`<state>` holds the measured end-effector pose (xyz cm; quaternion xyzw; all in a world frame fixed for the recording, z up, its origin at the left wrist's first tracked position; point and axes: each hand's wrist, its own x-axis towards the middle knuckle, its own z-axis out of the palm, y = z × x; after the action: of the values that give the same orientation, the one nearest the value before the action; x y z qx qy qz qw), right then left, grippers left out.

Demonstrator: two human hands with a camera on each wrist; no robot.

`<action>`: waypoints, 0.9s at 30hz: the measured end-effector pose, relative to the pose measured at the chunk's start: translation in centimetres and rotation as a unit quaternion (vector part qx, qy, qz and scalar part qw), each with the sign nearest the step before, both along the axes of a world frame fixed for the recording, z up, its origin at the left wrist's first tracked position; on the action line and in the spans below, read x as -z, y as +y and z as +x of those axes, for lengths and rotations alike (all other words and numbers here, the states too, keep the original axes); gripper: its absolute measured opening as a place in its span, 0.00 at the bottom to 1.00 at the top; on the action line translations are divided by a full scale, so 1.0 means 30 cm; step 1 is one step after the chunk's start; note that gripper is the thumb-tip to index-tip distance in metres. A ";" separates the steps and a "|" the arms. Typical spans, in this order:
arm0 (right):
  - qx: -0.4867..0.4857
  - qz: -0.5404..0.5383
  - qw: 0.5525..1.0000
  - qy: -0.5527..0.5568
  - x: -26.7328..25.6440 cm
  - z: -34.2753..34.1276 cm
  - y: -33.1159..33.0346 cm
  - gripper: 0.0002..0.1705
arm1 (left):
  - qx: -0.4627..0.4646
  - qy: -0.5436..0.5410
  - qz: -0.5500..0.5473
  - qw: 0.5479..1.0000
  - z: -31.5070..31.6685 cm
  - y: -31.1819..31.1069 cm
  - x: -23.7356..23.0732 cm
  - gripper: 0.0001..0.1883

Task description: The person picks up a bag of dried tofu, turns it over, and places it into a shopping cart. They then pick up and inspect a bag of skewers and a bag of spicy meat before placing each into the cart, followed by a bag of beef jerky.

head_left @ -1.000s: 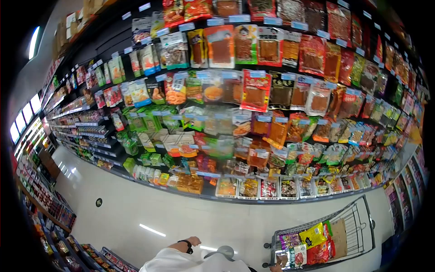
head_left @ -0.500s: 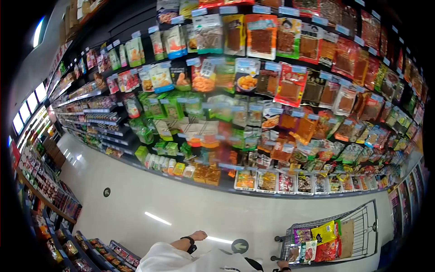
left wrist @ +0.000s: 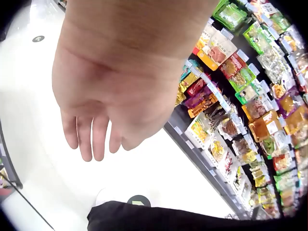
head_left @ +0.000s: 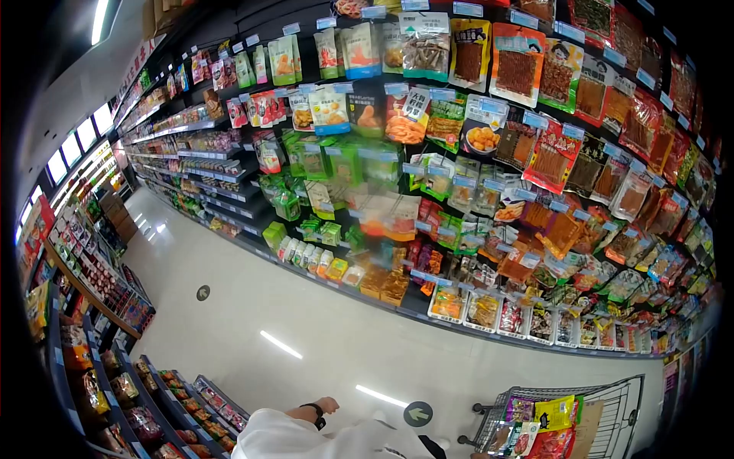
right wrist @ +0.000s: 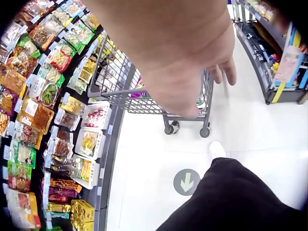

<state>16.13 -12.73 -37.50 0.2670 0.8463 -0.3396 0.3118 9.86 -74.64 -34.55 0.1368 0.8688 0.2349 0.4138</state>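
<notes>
My left hand (head_left: 327, 405) hangs in front of the body in the head view, holding nothing. The left wrist view shows the same hand (left wrist: 115, 91) with relaxed fingers pointing down over the floor. A shopping cart (head_left: 569, 388) is at the lower right, holding a yellow bag (head_left: 554, 413), a red bag (head_left: 549, 444), a purple bag (head_left: 521, 409) and a brown cardboard piece (head_left: 587, 428). In the right wrist view my right hand (right wrist: 185, 67) lies over the end of the cart (right wrist: 139, 105), two fingers extended beside it; its contact with the rim is partly hidden.
A long shelf wall (head_left: 413, 312) of hanging snack bags runs along the far side, with white trays (head_left: 447, 302) on its bottom level. Lower shelving (head_left: 99, 375) stands at the left. The pale floor (head_left: 252, 306) between them has round arrow markings (head_left: 417, 414).
The head view has turned left, so the shelf goods sit further right and more of the left shelving shows. The cart sits lower in view. My left hand still hangs without anything in it.
</notes>
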 end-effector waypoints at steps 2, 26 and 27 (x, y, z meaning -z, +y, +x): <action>-0.002 -0.004 1.000 0.000 0.008 -0.010 -0.027 0.31 | -0.004 0.003 -0.028 1.000 -0.041 0.004 -0.010 0.12; -0.081 0.093 0.987 -0.107 0.236 0.183 0.314 0.35 | 0.056 0.139 0.021 0.989 -0.565 0.698 -0.097 0.19; -0.143 0.111 0.971 -0.155 0.305 0.205 0.362 0.35 | 0.065 0.139 0.017 0.988 -0.571 0.719 -0.103 0.20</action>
<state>22.28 -1.87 -46.66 0.2255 0.8495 -0.1498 0.4528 -7.26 -53.08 -31.46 0.2315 0.9030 0.2012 0.3010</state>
